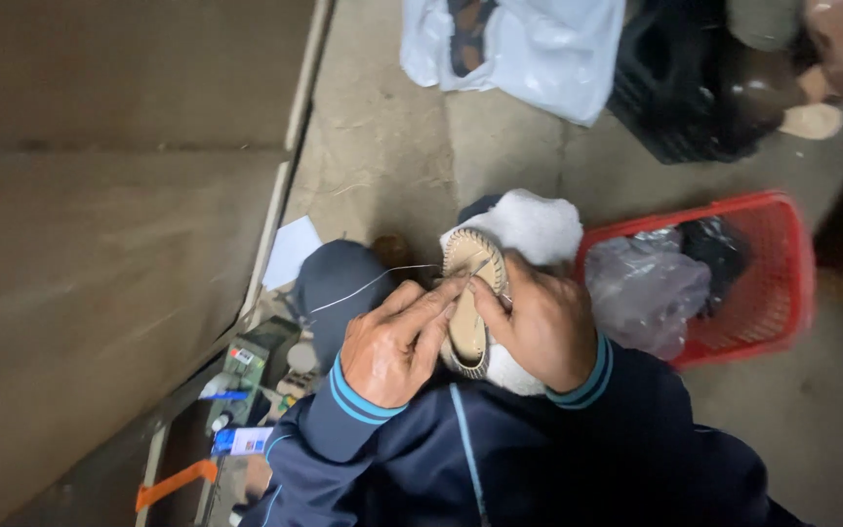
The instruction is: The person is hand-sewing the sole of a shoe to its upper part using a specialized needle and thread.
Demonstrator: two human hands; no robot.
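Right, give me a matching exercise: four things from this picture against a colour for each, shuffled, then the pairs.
Things:
1. basket
2. bag at the top
3. sleeve cuffs
4. shoe sole under the left hand and right hand

Colours:
A. tan
B. red
C. navy with light blue stripes
D. white

Pairs: 1-B, 2-D, 3-C, 4-A

A bare concrete floor (382, 146) carries everything here. A red plastic basket (778, 283) sits on it to the right, near a black crate (680, 112) farther back. A pale plastic bag (539, 49) lies at the far edge, just beside the crate. A white sheet of paper (290, 252) rests flat by the wooden board (100, 244) on the left. Small clutter (246, 390) lies below it.
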